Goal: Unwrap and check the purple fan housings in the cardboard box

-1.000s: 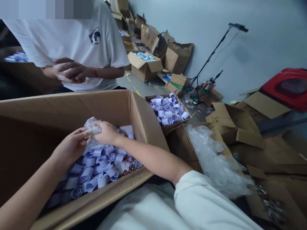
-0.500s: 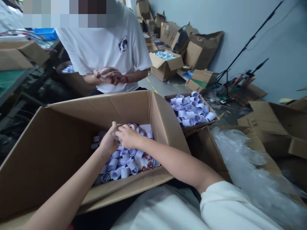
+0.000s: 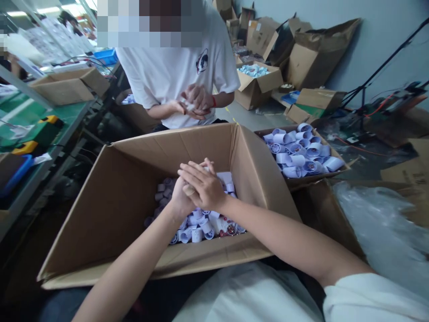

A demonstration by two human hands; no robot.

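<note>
Above the pile of white plastic cups in the box, my left hand is turned palm up, with its fingertips showing beyond my right hand. The right hand lies over it, fingers laid across the left palm, so the two press together. Whatever is between them is hidden; only a small pale patch shows near the fingertips. Below lie short white plastic cups, some showing spoked ends, beside a few red and metallic parts. All of these sit in a large cardboard box.
Across the box stands a co-worker in a white shirt, with the co-worker's hands held together. A smaller box of white cups stands at the right, near clear plastic sheeting. A green workbench runs along the left.
The view has swung left, so the scene sits further right. My hands have risen a little and pressed flatter together, right over left. The co-worker's hands have parted slightly.
</note>
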